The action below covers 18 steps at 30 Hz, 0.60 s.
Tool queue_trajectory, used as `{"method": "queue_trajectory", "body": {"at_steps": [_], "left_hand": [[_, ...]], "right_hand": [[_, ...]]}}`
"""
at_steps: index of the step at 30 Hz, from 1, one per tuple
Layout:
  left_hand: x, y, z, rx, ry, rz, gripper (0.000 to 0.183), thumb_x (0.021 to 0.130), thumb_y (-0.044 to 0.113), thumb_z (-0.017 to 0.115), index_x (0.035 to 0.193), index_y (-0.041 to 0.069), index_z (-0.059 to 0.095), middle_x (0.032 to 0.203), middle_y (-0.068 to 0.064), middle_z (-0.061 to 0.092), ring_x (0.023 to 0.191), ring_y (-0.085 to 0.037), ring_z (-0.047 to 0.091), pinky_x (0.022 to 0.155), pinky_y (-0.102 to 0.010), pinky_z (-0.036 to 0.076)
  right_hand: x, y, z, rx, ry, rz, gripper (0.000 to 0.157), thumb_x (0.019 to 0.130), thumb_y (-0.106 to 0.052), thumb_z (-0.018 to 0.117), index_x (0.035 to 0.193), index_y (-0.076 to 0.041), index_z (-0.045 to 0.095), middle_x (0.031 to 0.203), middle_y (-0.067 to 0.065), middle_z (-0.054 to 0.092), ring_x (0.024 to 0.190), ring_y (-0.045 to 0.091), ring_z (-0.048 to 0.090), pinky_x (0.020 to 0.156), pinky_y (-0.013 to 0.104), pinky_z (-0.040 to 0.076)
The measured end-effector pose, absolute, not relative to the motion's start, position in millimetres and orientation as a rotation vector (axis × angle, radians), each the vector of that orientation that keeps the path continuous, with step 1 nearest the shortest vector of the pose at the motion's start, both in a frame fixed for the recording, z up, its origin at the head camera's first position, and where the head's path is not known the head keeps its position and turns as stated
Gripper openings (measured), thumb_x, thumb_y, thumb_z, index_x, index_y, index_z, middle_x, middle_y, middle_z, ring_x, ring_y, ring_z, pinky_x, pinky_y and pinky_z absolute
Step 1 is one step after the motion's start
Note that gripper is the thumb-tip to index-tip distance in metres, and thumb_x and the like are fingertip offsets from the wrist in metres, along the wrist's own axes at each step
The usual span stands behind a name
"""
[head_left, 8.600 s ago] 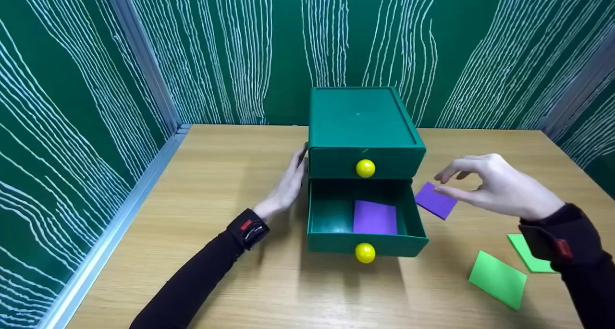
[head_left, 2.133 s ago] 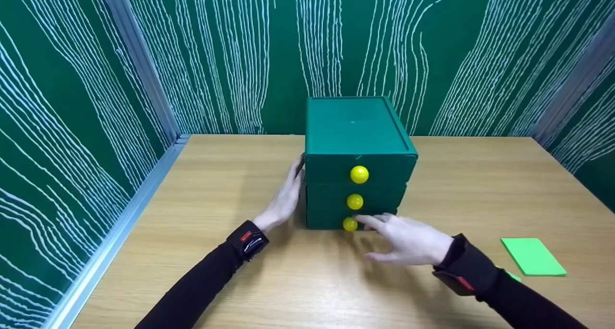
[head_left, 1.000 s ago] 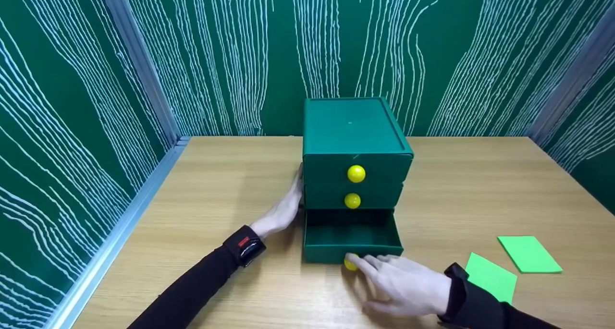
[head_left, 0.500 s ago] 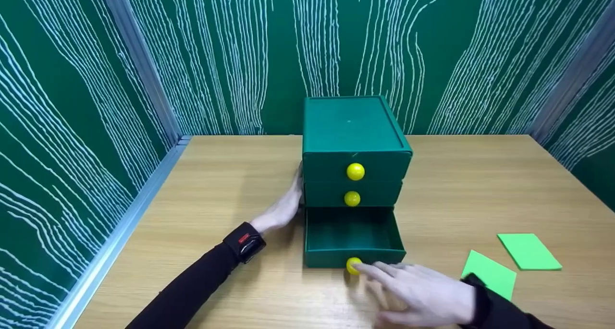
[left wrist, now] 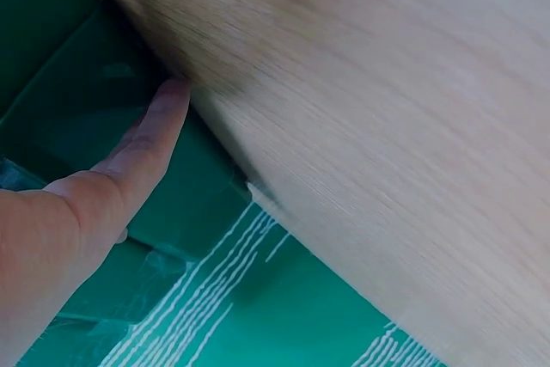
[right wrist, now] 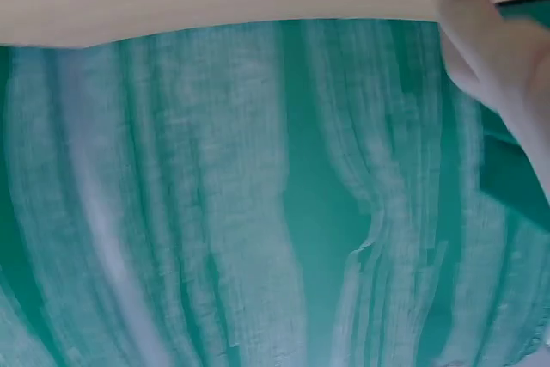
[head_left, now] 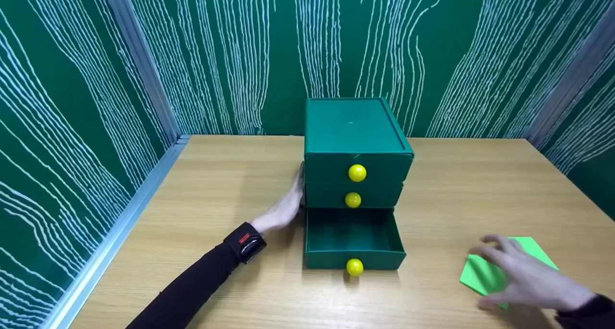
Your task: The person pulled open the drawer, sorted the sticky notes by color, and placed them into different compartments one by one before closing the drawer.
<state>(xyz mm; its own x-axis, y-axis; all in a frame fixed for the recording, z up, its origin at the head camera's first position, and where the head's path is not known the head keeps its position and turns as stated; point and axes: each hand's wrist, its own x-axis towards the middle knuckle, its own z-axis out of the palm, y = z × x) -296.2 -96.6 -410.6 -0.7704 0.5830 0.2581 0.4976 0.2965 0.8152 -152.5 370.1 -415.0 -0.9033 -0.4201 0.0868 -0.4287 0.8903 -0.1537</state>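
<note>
A green three-drawer box (head_left: pixel 355 127) with yellow knobs stands mid-table in the head view. Its bottom drawer (head_left: pixel 353 230) is pulled out, and nothing shows inside; the upper two drawers are closed. Against the box's left side rests my left hand (head_left: pixel 283 209), fingers extended along the wall, as the left wrist view also shows (left wrist: pixel 112 186). My right hand (head_left: pixel 528 276), blurred, hovers over two light green paper squares, the nearer one (head_left: pixel 480 275) and the farther one (head_left: pixel 535 249), with fingers spread and bent. Part of each square is hidden behind it.
The wooden table (head_left: pixel 230 175) is bordered by green panels with white wavy lines (head_left: pixel 283 55). A metal frame edge (head_left: pixel 110 237) runs down the left side. The pulled-out drawer's yellow knob (head_left: pixel 354 267) juts toward the front.
Earlier the purple squares lay in and beside the middle drawer; that drawer is now closed and neither square shows. My right hand pulled the bottom drawer out, then left its knob for the green squares.
</note>
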Motion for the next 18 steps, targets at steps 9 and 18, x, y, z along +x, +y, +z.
{"method": "queue_trajectory", "body": {"at_steps": [9, 18], "left_hand": [[-296, -98, -409, 1.06, 2.46, 1.503, 0.063, 0.108, 0.025, 0.011, 0.154, -0.006, -0.017, 0.165, -0.026, -0.014, 0.154, -0.042, 0.001, 0.127, -0.052, 0.009], [-299, -97, -413, 1.108, 2.452, 1.51, 0.105, 0.094, 0.075, 0.006, 0.152, -0.008, -0.019, 0.164, -0.028, -0.013, 0.154, -0.044, 0.001, 0.126, -0.054, 0.011]], "right_hand": [[-162, 384, -413, 0.733, -3.196, 0.33, 0.082, 0.059, -0.041, 0.093, 0.124, -0.003, 0.059, 0.111, 0.009, 0.067, 0.093, 0.026, 0.063, 0.073, 0.022, 0.05], [-164, 332, -365, 1.011, -2.802, 0.528, 0.072, 0.056, -0.021, 0.095, 0.115, -0.022, 0.054, 0.109, -0.008, 0.054, 0.092, 0.001, 0.048, 0.07, 0.018, 0.048]]}}
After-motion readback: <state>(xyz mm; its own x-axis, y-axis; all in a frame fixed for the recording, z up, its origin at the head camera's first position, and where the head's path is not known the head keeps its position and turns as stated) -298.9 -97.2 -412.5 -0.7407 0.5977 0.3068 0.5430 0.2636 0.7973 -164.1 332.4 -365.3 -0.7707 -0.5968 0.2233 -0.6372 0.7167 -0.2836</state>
